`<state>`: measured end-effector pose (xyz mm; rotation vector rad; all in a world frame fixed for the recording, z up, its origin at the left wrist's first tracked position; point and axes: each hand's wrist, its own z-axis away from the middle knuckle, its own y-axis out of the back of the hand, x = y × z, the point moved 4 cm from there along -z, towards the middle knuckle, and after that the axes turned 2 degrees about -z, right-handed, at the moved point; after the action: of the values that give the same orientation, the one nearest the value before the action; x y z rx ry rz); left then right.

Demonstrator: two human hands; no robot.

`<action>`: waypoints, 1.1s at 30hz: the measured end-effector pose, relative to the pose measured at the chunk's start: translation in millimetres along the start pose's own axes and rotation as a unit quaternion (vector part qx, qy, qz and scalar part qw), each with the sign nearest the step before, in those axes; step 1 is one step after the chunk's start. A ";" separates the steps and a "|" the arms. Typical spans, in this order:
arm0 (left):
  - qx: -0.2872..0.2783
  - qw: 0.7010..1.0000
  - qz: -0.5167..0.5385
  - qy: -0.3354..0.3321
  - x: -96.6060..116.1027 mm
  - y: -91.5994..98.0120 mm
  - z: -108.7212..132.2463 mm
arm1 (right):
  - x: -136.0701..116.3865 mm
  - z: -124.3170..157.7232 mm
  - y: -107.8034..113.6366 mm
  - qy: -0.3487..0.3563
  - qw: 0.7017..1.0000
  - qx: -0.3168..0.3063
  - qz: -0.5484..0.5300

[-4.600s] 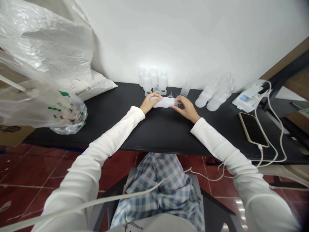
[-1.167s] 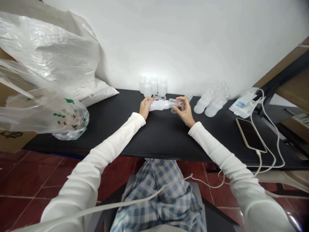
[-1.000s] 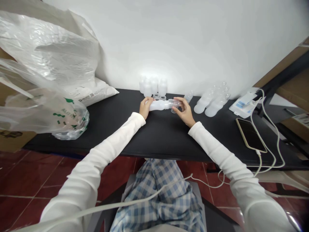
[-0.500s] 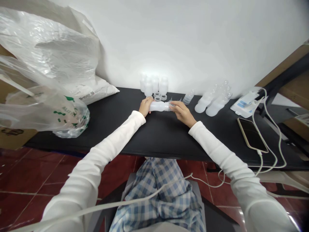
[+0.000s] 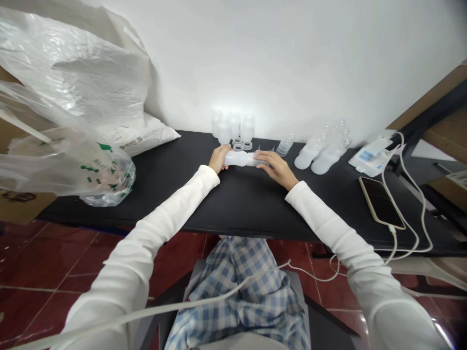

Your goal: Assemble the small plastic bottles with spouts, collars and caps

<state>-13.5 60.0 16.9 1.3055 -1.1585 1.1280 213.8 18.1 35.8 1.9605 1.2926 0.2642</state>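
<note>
In the head view, a translucent white plastic bottle (image 5: 241,158) is held level near the back of the matte black tabletop (image 5: 164,204), its long axis running left to right and its neck pointing right. The left hand (image 5: 219,159) grips the base end, the right hand (image 5: 275,167) grasps the neck end, and upright translucent plastic bottles (image 5: 229,129) stand just behind.

Bright, even indoor light; glare patch on the white painted wall (image 5: 233,92), upper centre, above a frosted white plastic bottle (image 5: 241,159), slightly soft. Frame edges bow; glint on the dark red floor tiles (image 5: 365,323), lower right.

White long sleeves (image 5: 328,214), blue-checked trousers (image 5: 237,296)
</note>
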 end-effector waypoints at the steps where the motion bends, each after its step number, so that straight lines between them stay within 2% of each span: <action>1: 0.000 1.000 -0.001 0.000 -0.2 0.1 0.0 | -0.2 0.1 0.0 0.000 1.000 -0.002 -0.002; 8: 0.010 1.000 0.011 -0.012 -1.4 -0.1 -0.8 | 3.0 2.3 -4.0 -0.038 0.999 -0.019 -0.009; 19: -0.014 0.999 0.006 -0.028 -5.3 -1.5 -2.9 | 1.9 1.5 -7.0 -0.060 0.996 -0.058 0.015; 25: -0.012 0.999 0.001 -0.046 -3.8 -1.6 -0.5 | 4.1 3.3 -10.2 -0.070 0.996 -0.059 0.008; 28: 0.007 0.996 -0.011 -0.085 -0.6 -0.1 4.1 | 6.4 5.0 -11.7 -0.093 0.995 -0.045 -0.004; 33: 0.049 0.974 -0.059 -0.211 10.2 6.2 17.4 | 5.9 5.1 -15.2 -0.140 0.987 0.005 -0.074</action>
<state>-18.3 42.0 26.8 1.7237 -1.3206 0.8508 208.7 23.7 20.5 1.8224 1.2448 -0.0890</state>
